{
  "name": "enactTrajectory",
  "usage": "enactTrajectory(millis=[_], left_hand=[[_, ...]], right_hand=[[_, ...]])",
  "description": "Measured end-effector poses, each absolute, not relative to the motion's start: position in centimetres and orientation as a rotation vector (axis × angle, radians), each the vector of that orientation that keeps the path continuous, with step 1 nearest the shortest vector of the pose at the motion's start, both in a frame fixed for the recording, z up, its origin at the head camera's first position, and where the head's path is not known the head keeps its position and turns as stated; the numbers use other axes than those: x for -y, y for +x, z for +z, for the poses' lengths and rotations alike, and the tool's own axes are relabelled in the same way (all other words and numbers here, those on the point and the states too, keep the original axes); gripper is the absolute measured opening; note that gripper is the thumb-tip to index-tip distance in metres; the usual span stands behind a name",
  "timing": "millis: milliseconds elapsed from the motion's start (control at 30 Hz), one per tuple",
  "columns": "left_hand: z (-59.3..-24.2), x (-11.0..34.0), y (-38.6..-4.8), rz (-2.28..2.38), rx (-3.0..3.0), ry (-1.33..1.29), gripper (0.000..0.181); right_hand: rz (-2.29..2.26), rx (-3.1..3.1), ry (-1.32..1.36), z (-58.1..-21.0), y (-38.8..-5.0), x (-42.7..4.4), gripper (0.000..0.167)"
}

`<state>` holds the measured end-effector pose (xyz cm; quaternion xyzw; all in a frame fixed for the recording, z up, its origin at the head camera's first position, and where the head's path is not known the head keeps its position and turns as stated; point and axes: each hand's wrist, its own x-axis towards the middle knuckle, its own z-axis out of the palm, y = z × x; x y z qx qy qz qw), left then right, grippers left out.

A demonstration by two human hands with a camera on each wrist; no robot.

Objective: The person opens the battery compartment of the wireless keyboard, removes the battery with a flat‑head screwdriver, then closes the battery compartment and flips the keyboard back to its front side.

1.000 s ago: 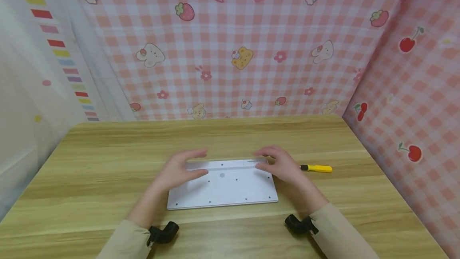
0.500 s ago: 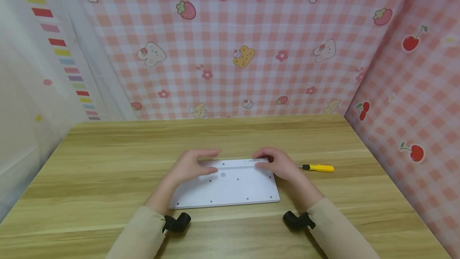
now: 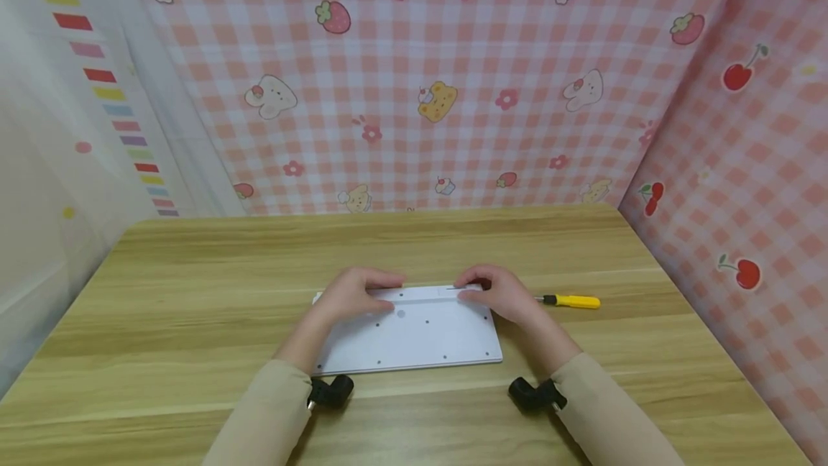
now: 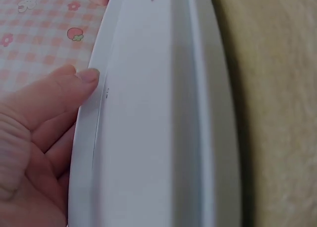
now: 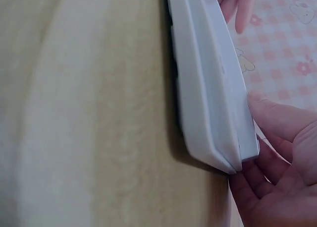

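Note:
A white keyboard (image 3: 407, 340) lies face down on the table, its back dotted with several small dark screw holes. My left hand (image 3: 352, 295) grips its far long edge left of the middle; in the left wrist view the thumb (image 4: 81, 83) rests on the edge, with the other fingers behind it. At the far right corner, my right hand (image 3: 501, 296) holds the same edge. The right wrist view shows that thumb (image 5: 275, 115) on the back and curled fingers around the corner. Parts of the far edge are hidden by both hands.
A yellow-handled screwdriver (image 3: 572, 301) lies on the wooden table (image 3: 226, 257) just right of the right hand, its tip hidden. Pink checked cloth (image 3: 414, 42) hangs behind and to the right. A pale curtain (image 3: 71, 185) is at the left.
My left hand has moved right and come down onto the keyboard's far edge. My right hand has drawn its fingers in around the corner. The keyboard stays in place.

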<state>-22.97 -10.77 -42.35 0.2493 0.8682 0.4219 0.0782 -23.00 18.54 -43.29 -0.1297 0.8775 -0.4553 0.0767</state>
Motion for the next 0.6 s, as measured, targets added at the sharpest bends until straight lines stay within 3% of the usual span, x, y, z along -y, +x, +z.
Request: enactTrajectory(millis=[600], left_hand=[[-42.43,10.76,-23.22,1.171,-2.621,0.656,0.033]], right_hand=[[-1.193,-2.786,-0.462,-42.55,-23.47,-17.73,0.006]])
